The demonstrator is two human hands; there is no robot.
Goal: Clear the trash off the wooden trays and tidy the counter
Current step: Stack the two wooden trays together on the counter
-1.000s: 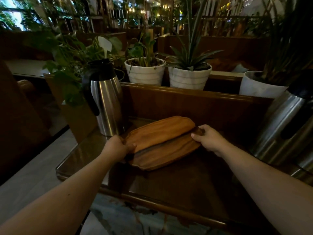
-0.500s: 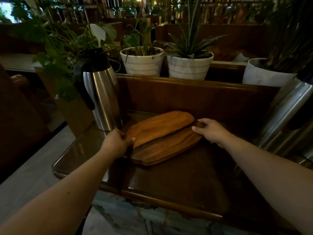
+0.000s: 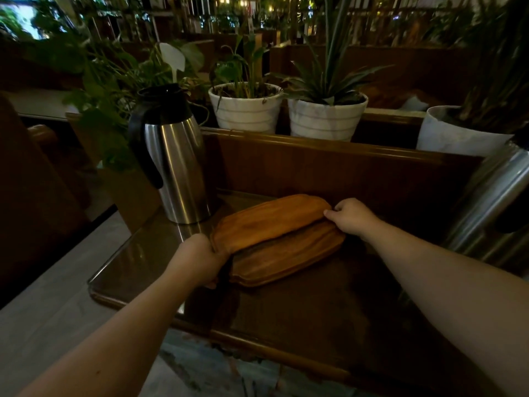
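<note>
Two oval wooden trays lie stacked on the dark wooden counter [image 3: 300, 310]. The upper tray [image 3: 269, 222] sits offset toward the back, tilted over the lower tray [image 3: 289, 256]. My left hand [image 3: 197, 260] grips the left end of the upper tray, fingers curled round its rim. At the opposite end my right hand [image 3: 350, 217] holds the same tray's right edge. No trash shows on either tray.
A steel thermos jug [image 3: 174, 164] with a black handle stands just left of the trays. More steel jugs [image 3: 492, 207] crowd the right side. A raised wooden back wall [image 3: 329, 173] carries white plant pots [image 3: 246, 110]. The floor drops off left of the counter.
The stacked trays have stayed in nearly the same place. My left hand has closed tighter round the upper tray's left end. The camera has come slightly closer.
</note>
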